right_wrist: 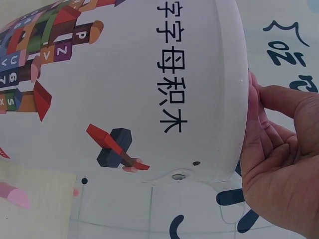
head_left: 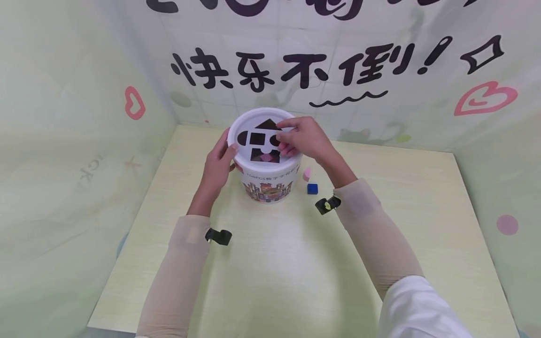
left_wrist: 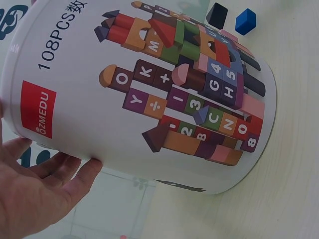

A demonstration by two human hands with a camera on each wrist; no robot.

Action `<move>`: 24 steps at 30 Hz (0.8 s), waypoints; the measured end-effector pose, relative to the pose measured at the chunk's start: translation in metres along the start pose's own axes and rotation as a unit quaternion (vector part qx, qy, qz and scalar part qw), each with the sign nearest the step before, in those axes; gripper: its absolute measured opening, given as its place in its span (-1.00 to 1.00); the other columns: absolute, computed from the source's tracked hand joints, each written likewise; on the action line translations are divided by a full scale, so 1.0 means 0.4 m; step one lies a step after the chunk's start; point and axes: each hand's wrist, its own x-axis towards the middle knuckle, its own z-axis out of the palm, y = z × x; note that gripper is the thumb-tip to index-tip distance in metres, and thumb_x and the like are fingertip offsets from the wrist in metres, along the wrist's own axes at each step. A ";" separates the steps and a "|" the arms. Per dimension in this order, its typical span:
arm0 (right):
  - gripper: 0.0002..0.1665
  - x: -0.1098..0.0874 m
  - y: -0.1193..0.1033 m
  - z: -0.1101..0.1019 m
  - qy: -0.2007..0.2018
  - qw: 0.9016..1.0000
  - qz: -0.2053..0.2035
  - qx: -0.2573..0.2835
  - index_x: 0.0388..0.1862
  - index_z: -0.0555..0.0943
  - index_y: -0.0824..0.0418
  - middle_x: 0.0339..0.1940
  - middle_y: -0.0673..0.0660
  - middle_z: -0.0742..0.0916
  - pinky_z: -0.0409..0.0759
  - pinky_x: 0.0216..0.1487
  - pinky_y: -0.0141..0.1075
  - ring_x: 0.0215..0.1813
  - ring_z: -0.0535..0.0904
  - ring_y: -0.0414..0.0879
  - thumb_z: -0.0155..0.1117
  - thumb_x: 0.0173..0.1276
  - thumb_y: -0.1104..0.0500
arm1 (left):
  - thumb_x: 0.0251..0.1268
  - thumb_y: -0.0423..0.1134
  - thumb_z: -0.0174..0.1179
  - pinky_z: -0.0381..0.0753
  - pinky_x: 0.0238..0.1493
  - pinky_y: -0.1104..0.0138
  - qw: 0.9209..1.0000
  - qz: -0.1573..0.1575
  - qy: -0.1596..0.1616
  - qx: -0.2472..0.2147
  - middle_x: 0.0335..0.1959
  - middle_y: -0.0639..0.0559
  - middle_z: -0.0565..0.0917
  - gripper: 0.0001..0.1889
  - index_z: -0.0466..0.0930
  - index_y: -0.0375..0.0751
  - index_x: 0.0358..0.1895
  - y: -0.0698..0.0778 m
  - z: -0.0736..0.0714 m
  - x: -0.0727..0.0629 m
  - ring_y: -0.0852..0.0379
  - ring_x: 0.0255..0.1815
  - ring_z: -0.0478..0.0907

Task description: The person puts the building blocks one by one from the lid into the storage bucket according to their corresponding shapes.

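A white lidded bucket [head_left: 268, 180] with printed block pictures stands near the back of the table. Its lid [head_left: 243, 157] has dark shaped openings: a triangle, a square, a half circle, a round one and a notched one at the front. My left hand [head_left: 215, 169] grips the bucket's left side, thumb on the rim and fingers spread along the wall. Over the right part of the lid is my right hand [head_left: 305, 137], thumb and index finger at the round opening, other fingers curled. I cannot tell whether its fingertips pinch something.
To the bucket's right, a pink block [head_left: 306, 174] and a blue block [head_left: 312, 188] lie on the pale wooden table [head_left: 270, 263]. Printed curtains [head_left: 262, 47] stand close behind the bucket and along both sides. A black camera is strapped to each wrist.
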 end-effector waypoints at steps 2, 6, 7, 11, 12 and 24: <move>-0.61 0.001 0.002 -0.001 0.000 1.000 -0.001 -0.001 0.18 0.58 0.25 -0.43 0.21 0.73 0.75 -0.38 -0.25 -0.50 0.68 -0.08 0.23 0.39 0.22 | 0.46 0.09 0.00 0.50 0.26 -0.03 1.000 -0.002 -0.001 0.000 0.45 0.15 0.34 -0.48 0.17 0.54 0.43 0.000 0.000 0.001 0.01 0.33 0.41; -0.60 -0.002 0.002 -0.006 0.000 1.000 -0.001 0.007 0.19 0.57 0.26 -0.45 0.21 0.73 0.76 -0.36 -0.24 -0.50 0.68 -0.08 0.23 0.39 0.22 | 0.47 0.08 0.00 0.50 0.27 -0.03 1.000 -0.002 -0.003 -0.004 0.46 0.13 0.33 -0.48 0.18 0.52 0.43 0.000 0.001 0.001 0.01 0.33 0.41; -0.60 -0.003 0.002 -0.008 0.001 1.000 -0.001 0.011 0.20 0.57 0.26 -0.45 0.21 0.73 0.76 -0.35 -0.24 -0.49 0.68 -0.08 0.22 0.39 0.22 | 0.47 0.08 0.00 0.49 0.27 -0.03 1.000 -0.002 -0.004 -0.005 0.45 0.13 0.33 -0.48 0.18 0.52 0.44 0.000 0.001 0.002 0.01 0.33 0.41; -0.57 -0.011 0.009 -0.019 0.011 0.999 0.003 0.032 0.21 0.56 0.27 -0.44 0.22 0.72 0.77 -0.32 -0.23 -0.48 0.69 -0.07 0.24 0.38 0.22 | 0.47 0.08 -0.01 0.49 0.28 -0.03 1.000 -0.001 -0.005 -0.008 0.45 0.13 0.34 -0.49 0.18 0.51 0.44 0.000 0.001 0.001 0.03 0.33 0.41; -0.57 -0.012 0.011 -0.023 0.015 0.999 0.005 0.036 0.21 0.55 0.27 -0.43 0.22 0.72 0.77 -0.31 -0.23 -0.47 0.69 -0.06 0.24 0.38 0.22 | 0.47 0.08 -0.01 0.49 0.28 -0.03 1.000 -0.001 -0.005 -0.007 0.45 0.14 0.34 -0.48 0.17 0.51 0.44 0.000 0.001 0.001 0.03 0.33 0.41; -0.59 -0.024 0.057 -0.073 0.055 0.997 0.012 0.062 0.19 0.57 0.25 -0.41 0.23 0.71 0.77 -0.28 -0.21 -0.45 0.68 -0.04 0.23 0.40 0.18 | 0.46 0.10 0.00 0.48 0.28 -0.03 1.000 -0.006 0.000 0.002 0.45 0.17 0.33 -0.48 0.16 0.52 0.44 -0.001 0.002 0.003 0.02 0.35 0.38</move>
